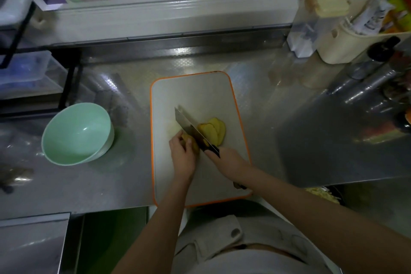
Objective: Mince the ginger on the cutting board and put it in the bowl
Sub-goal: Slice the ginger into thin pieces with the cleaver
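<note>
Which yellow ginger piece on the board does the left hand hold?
The uncut yellow ginger chunk left of the steel knife, under the left hand. The flat cut slices lie untouched right of it.

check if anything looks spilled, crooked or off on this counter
Nothing stands out. The ginger slices lie on the cutting board beside the knife. The left hand holds the ginger piece, the right hand grips the knife, and the green bowl stands upright with nothing in it.
</note>
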{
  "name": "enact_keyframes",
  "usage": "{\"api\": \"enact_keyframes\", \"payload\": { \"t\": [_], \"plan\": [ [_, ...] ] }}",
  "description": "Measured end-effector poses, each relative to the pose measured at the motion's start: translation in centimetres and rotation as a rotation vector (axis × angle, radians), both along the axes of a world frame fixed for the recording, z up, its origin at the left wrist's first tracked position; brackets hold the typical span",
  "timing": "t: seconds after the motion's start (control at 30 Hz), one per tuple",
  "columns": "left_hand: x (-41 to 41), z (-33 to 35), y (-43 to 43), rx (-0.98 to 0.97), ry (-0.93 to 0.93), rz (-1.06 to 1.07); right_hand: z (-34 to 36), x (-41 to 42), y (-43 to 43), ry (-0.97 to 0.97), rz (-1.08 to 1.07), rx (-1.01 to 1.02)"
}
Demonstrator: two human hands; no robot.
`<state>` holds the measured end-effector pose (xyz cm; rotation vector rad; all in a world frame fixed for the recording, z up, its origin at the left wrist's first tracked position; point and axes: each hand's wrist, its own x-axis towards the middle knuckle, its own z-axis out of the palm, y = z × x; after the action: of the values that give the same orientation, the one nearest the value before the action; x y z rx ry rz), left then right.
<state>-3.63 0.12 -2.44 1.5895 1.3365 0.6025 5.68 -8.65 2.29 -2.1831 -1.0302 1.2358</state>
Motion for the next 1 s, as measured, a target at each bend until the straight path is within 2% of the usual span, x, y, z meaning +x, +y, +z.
{"api": "enact_keyframes", "payload": {
  "t": [0.33, 0.7, 1.0],
  "plan": [
    [0.0, -0.6, -0.3, -0.004, -0.02, -0.001, 1.6, 0.1, -1.2, -0.064, -0.061, 0.016],
    [0.6, -1.5, 0.2, 0.012, 0.013, -0.043, 1.8, -0.2, -2.1, -0.022, -0.048, -0.027],
    [0.7, -1.6, 0.1, 0.009, 0.008, -0.025, 1.7, -1.5, -1.3, -0.114, -0.064, -0.063]
  ]
}}
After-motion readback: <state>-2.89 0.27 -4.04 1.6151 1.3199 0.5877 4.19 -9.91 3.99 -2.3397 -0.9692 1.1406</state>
